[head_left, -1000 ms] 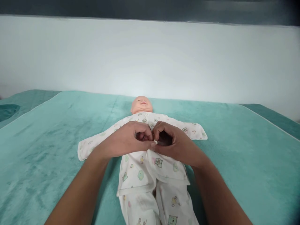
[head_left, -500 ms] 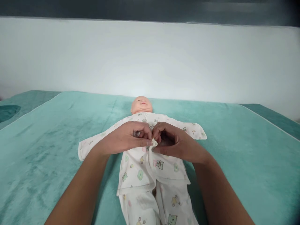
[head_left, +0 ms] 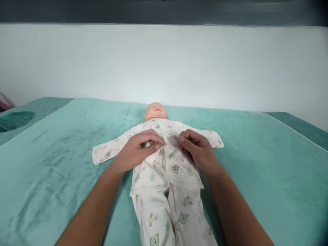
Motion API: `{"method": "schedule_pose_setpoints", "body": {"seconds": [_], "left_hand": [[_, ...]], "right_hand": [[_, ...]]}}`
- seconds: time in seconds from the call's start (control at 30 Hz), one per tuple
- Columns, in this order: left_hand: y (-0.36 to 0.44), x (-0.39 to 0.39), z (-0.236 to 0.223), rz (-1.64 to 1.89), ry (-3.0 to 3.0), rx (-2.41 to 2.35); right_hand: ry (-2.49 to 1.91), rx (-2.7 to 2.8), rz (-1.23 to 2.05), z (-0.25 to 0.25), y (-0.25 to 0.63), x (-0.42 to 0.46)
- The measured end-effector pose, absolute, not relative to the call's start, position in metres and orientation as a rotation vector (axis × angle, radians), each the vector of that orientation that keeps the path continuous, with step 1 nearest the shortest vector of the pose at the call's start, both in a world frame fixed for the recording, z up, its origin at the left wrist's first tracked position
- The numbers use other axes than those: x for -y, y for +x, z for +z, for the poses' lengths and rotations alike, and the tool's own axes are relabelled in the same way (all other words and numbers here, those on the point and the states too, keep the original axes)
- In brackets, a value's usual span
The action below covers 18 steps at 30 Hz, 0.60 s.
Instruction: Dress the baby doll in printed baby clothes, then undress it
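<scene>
A baby doll lies on its back, wearing a white printed shirt. A round pale button sits at the middle of the shirt front, lying flat on the cloth. My left hand is just left of the button, its fingertips and thumb close together over the shirt, with no cloth visibly lifted. To the right of the button, my right hand is above the shirt, its thumb against its curled fingers. I see nothing between them. Matching printed trousers cover the doll's legs.
A teal plush cover lies beneath the doll. Behind it rises a white wall with a dark band along the top. A darker teal oval shows at the far left.
My right hand has let go of the button and moved right, away from it. My left fingers have loosened slightly. The button, raised before between both hands, now lies flat on the shirt.
</scene>
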<state>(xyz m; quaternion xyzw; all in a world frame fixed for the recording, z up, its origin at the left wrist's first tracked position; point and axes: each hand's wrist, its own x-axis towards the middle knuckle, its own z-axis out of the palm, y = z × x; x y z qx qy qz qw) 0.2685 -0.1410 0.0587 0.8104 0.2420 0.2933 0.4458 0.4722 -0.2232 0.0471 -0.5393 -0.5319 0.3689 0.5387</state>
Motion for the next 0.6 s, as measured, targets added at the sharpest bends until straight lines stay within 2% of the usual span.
{"method": "schedule_pose_setpoints", "body": {"seconds": [0.1, 0.27, 0.4, 0.6], "left_hand": [[0.246, 0.179, 0.034, 0.955, 1.970, -0.731], [0.215, 0.266, 0.001, 1.031, 1.888, -0.983], [0.208, 0.326, -0.013, 1.069, 1.836, -1.108], [0.210, 0.363, -0.021, 1.028, 1.885, -1.206]], "right_hand": [[-1.421, 1.165, 0.788, 0.020, 0.470, 0.264], [-1.500, 1.322, 0.749, -0.016, 0.452, 0.357], [-1.491, 1.371, 0.697, -0.006, 0.426, 0.408], [-1.664, 1.755, 0.320, 0.030, 0.382, 0.416]]}}
